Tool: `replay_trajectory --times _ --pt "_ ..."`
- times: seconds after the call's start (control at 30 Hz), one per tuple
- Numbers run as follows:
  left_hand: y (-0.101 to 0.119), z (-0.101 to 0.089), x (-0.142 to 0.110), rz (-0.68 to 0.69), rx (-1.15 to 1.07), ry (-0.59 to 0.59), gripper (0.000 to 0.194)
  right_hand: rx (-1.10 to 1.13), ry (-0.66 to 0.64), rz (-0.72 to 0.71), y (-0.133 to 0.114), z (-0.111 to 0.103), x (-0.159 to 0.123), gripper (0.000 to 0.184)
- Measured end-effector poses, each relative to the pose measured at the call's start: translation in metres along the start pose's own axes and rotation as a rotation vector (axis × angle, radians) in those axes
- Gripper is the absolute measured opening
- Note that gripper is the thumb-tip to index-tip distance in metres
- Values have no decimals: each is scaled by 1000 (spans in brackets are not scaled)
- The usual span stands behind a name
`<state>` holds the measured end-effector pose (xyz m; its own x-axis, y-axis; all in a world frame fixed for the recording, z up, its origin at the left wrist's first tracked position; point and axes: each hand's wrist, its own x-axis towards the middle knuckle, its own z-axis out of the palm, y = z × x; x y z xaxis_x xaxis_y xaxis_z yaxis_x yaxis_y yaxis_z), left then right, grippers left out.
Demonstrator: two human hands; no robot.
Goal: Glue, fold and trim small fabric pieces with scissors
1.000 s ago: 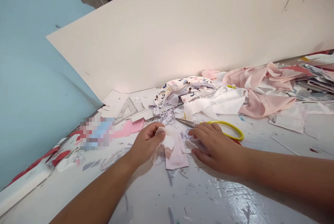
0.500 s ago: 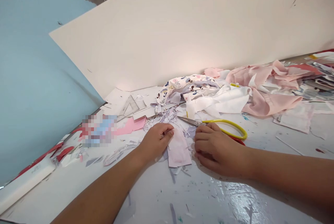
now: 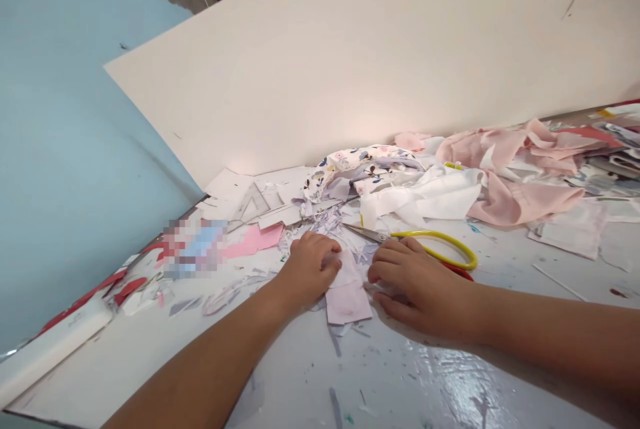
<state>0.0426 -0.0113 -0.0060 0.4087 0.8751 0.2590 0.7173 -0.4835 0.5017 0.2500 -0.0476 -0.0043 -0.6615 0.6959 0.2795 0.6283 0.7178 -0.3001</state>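
Note:
A small pale pink piece of fabric (image 3: 349,306) lies on the white table between my hands, with a crease or layer edge across its middle. My left hand (image 3: 311,269) is at its upper left edge, thumb and fingers curled round that edge. My right hand (image 3: 417,286) rests on the table just right of the piece, its fingers loosely bent and the thumb apart, nothing visible in them. Behind the right hand lie scissors (image 3: 440,240) with yellow and red handles, partly covered by that hand, their blades pointing left.
Thin fabric shreds (image 3: 327,219) are heaped beyond the piece. Floral cloth (image 3: 345,161), white cloth (image 3: 440,194) and pink cloth (image 3: 525,199) lie along a white board (image 3: 350,62). A clear set square (image 3: 250,202), pink paper-like scraps (image 3: 257,240) and red scraps (image 3: 131,289) are at the left.
My left hand has shifted slightly right over the fabric, its thumb and forefinger farther apart. A crease or layer edge now shows across the piece. My right hand has barely moved.

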Motion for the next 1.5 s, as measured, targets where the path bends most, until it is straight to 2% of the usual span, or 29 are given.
replay_trajectory --times 0.07,0.17,0.23,0.33,0.43,0.57,0.63,0.7,0.8,0.87,1.1,1.5 --pt "1 0 -1 -41 -53 19 14 3 -4 -5 -1 -1 0 12" --pt "3 -3 -2 -178 -263 28 13 25 17 7 0 0 -1 13" --pt "5 -6 -2 -255 -448 53 13 56 79 37 2 1 -3 24" --pt "11 -10 -2 -313 -710 172 18 190 212 122 7 4 -6 45" --pt "18 -9 -2 -385 -959 301 24 513 255 265 10 4 -5 44" --pt "26 -3 -5 -461 -1157 351 27 915 144 599 10 -2 5 42" --pt "28 0 -7 -473 -1171 343 27 1018 119 679 10 -5 10 29" --pt "30 1 -9 -465 -1163 280 26 1072 136 693 10 -8 12 19" --pt "31 3 -13 -475 -1167 133 29 1081 162 704 8 -9 12 16" --pt "31 5 -14 -492 -1162 98 33 1069 159 718 7 -9 11 16" --pt "27 13 -13 -488 -1080 174 37 1000 190 744 6 -7 11 12" --pt "21 15 -15 -427 -968 205 35 993 225 753 7 -6 10 11"
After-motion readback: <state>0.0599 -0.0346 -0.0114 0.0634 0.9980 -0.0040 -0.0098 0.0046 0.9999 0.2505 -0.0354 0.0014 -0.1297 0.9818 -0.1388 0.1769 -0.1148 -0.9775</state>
